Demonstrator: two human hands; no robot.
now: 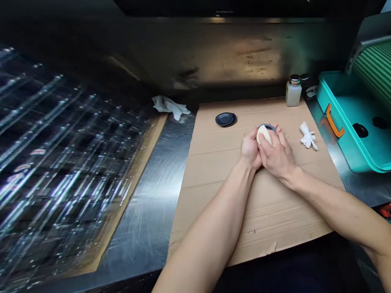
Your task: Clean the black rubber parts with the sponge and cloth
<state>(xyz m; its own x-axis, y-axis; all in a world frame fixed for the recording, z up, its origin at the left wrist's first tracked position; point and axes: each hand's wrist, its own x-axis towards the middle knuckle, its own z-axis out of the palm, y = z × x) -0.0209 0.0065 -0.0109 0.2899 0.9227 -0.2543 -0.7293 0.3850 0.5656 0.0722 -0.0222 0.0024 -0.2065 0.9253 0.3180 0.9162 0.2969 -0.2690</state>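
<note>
Cradles dark round part [271,127] in left grip [251,148], curled beneath and around edge, presumably to brace it against pressure. Clamps cream pad [263,135] in right grip [279,158], apparently against the part's face. Holds both over cardboard sheet [207,175], likely shielding from steel counter [159,179]. Note crumpled white cloth [308,137] right of grip, within easy reach; pump-top bottle [293,93] beyond, rightward; black discs [225,119] beyond, leftward.
</note>
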